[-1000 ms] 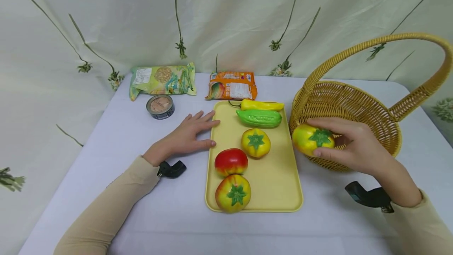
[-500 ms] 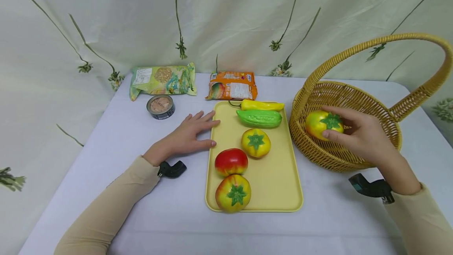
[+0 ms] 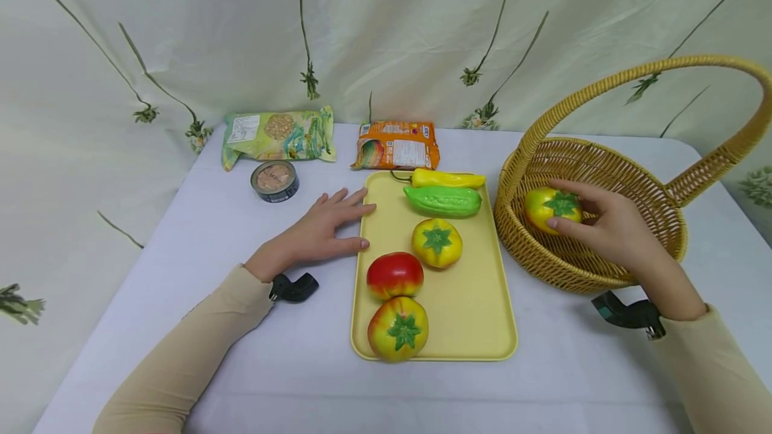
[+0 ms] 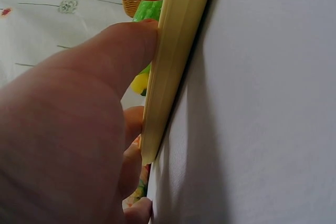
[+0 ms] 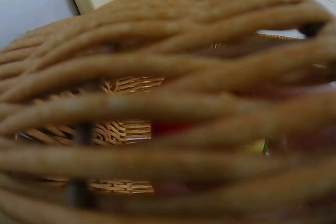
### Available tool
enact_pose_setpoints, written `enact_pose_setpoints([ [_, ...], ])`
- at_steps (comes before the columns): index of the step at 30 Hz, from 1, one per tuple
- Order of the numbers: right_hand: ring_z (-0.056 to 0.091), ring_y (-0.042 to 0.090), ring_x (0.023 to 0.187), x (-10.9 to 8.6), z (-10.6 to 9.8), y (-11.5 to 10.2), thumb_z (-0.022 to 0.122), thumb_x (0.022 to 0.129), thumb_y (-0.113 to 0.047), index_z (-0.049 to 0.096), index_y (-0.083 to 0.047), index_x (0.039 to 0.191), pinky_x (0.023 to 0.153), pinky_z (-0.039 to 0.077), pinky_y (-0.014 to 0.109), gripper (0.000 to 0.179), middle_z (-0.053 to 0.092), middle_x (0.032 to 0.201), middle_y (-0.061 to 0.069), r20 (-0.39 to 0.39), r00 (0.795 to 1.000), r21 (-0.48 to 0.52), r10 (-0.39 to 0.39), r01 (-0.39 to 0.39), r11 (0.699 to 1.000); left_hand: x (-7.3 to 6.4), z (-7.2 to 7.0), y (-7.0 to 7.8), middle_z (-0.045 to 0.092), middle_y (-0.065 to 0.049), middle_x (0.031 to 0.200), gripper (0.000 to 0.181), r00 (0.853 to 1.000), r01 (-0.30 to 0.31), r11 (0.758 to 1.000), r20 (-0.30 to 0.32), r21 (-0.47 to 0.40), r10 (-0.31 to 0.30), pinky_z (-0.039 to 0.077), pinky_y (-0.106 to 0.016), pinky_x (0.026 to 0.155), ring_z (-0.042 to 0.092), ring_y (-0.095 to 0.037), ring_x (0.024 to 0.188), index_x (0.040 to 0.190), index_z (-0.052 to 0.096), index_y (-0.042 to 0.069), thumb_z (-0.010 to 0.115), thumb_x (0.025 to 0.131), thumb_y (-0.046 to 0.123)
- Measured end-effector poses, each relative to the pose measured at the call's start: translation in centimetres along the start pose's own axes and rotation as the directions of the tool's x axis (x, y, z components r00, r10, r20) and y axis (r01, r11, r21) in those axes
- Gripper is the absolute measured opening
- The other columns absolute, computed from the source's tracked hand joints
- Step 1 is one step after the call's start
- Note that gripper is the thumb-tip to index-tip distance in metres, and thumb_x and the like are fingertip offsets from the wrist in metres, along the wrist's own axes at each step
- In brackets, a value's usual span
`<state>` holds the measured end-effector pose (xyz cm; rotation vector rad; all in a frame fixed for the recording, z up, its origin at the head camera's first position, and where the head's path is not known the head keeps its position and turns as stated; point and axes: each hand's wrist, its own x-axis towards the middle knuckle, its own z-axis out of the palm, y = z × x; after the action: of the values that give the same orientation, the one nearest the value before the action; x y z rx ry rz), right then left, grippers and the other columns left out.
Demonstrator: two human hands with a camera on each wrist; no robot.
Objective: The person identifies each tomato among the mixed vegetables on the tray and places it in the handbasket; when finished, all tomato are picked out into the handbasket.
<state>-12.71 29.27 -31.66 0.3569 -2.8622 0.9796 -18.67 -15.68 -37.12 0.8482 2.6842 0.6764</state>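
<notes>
A pale flowered cloth (image 3: 199, 52) hangs behind the white table (image 3: 271, 367). Far left, a green packet (image 3: 278, 136) lies near the cloth, with a can (image 3: 274, 181) just in front of it. Closer in, my left hand (image 3: 316, 230) lies with its fingers straight and spread, thumb and forefinger touching the left rim of the yellow tray (image 3: 470, 313); a beige sleeve (image 3: 187, 347) covers that forearm. In the tray's near left corner, a red-yellow tomato (image 3: 398, 329) touches a red tomato (image 3: 395, 276). Beyond the tray's far edge lies an orange packet (image 3: 395, 146). A yellow tomato (image 3: 437, 243) sits just beside the red one, and at the far end a green gourd (image 3: 443, 201) lies alongside a yellow pepper (image 3: 449, 179).

Right of the tray stands a wicker basket (image 3: 543, 263), its handle (image 3: 645, 71) arching high. My right hand (image 3: 621, 226) reaches inside it, pinching a yellow-orange tomato (image 3: 539, 209) between thumb and fingers. That tomato is within the basket, toward the left wall; I cannot tell whether it touches the bottom. From my right wrist, blurred weave hides most of my grip.
</notes>
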Motion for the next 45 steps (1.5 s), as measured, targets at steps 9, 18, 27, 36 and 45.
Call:
enact_pose_setpoints([
  [9, 0.065, 0.052, 0.110, 0.17, 0.24, 0.21, 0.081, 0.082, -0.010, 0.055, -0.005, 0.145, 0.070, 0.052, 0.017, 0.068, 0.061, 0.132, 0.028, 0.106, 0.994, -0.053, 0.000, 0.006, 0.999, 0.03, -0.08, 0.09, 0.025, -0.010, 0.170, 0.070, 1.000, 0.005, 1.000, 0.001, 0.001, -0.005, 0.003, -0.068, 0.125, 0.014, -0.046, 0.157, 0.154, 0.047, 0.020, 0.070, 0.093, 0.044],
  [18, 0.067, 0.042, 0.104, 0.32, 0.51, 0.29, 0.074, 0.081, -0.003, 0.050, -0.004, 0.148, 0.073, 0.057, 0.027, 0.072, 0.061, 0.132, 0.028, 0.189, 0.982, -0.056, 0.023, -0.013, 0.998, -0.05, 0.00, 0.21, 0.024, -0.010, 0.171, 0.070, 1.000, 0.011, 1.000, 0.003, -0.008, -0.011, 0.002, -0.069, 0.125, 0.013, -0.046, 0.158, 0.154, 0.047, 0.019, 0.070, 0.093, 0.043],
  [27, 0.066, 0.053, 0.110, 0.37, 0.63, 0.34, 0.075, 0.085, -0.009, 0.047, -0.005, 0.150, 0.082, 0.061, 0.047, 0.071, 0.059, 0.135, 0.030, 0.219, 0.975, -0.061, 0.041, -0.028, 0.998, -0.05, -0.03, 0.24, 0.025, -0.010, 0.170, 0.070, 1.000, 0.009, 1.000, 0.005, 0.002, -0.009, 0.003, -0.069, 0.124, 0.013, -0.046, 0.157, 0.154, 0.047, 0.019, 0.069, 0.093, 0.044],
  [36, 0.065, 0.053, 0.112, 0.35, 0.60, 0.44, 0.075, 0.087, -0.007, 0.042, -0.004, 0.146, 0.086, 0.061, 0.053, 0.068, 0.054, 0.139, 0.030, 0.232, 0.972, -0.042, 0.043, -0.034, 0.999, 0.00, 0.03, 0.10, 0.024, -0.010, 0.170, 0.070, 1.000, 0.007, 1.000, 0.001, 0.006, -0.007, 0.003, -0.069, 0.124, 0.013, -0.046, 0.157, 0.154, 0.047, 0.020, 0.069, 0.093, 0.044],
  [45, 0.064, 0.055, 0.113, 0.44, 0.61, 0.44, 0.072, 0.090, -0.006, 0.042, -0.003, 0.150, 0.089, 0.059, 0.056, 0.067, 0.055, 0.137, 0.031, 0.237, 0.969, -0.042, 0.070, -0.062, 0.997, 0.01, 0.09, 0.04, 0.025, -0.010, 0.170, 0.070, 1.000, 0.010, 1.000, 0.000, 0.004, -0.010, 0.004, -0.069, 0.124, 0.014, -0.046, 0.157, 0.154, 0.047, 0.020, 0.069, 0.093, 0.045],
])
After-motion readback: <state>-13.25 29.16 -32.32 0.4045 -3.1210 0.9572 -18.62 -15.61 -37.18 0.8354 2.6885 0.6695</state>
